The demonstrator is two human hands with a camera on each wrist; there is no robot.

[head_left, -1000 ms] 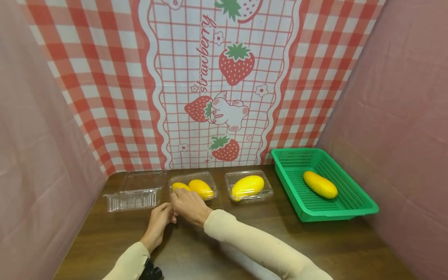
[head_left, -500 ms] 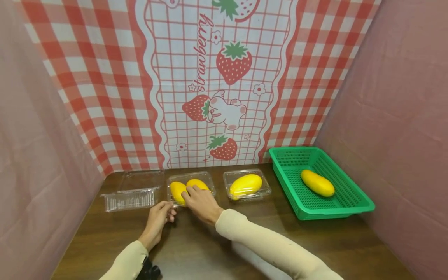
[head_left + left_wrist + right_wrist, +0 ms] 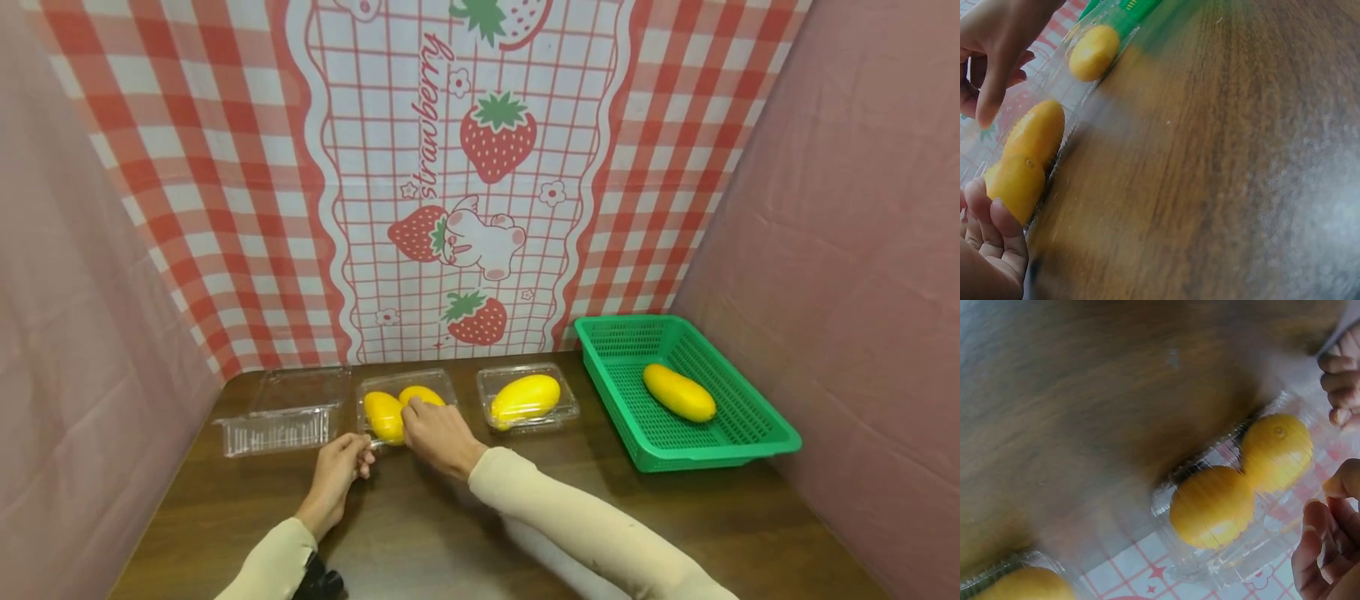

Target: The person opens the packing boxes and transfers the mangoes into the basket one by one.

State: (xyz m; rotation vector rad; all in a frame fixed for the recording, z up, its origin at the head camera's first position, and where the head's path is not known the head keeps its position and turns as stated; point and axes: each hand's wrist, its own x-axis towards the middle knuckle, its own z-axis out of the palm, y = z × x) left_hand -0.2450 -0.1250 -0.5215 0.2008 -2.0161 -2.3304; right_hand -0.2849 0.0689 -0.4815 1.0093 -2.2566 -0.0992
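In the head view, two yellow mangoes, the left one (image 3: 385, 417) and the right one (image 3: 420, 395), lie side by side in a clear plastic clamshell box (image 3: 445, 379). At its near left corner, my left hand (image 3: 336, 475) pinches the box's edge between thumb and fingers. My right hand (image 3: 442, 437) hovers over the right mango, partly covering it, its fingers loosely bent. A gap shows between its fingers (image 3: 1315, 519) and the box in the right wrist view. Whether the lid is fastened, I cannot tell.
To the right stands another clear box holding a mango (image 3: 527, 400). A green basket (image 3: 622, 400) beyond it holds one more mango (image 3: 678, 392). An open clear box (image 3: 277, 429) lies at the left. A checked cloth (image 3: 255, 200) hangs behind the table.
My right hand has moved right from the left mango to the right one, uncovering the left mango. My left hand has stayed at the box's corner. The view has shifted slightly.
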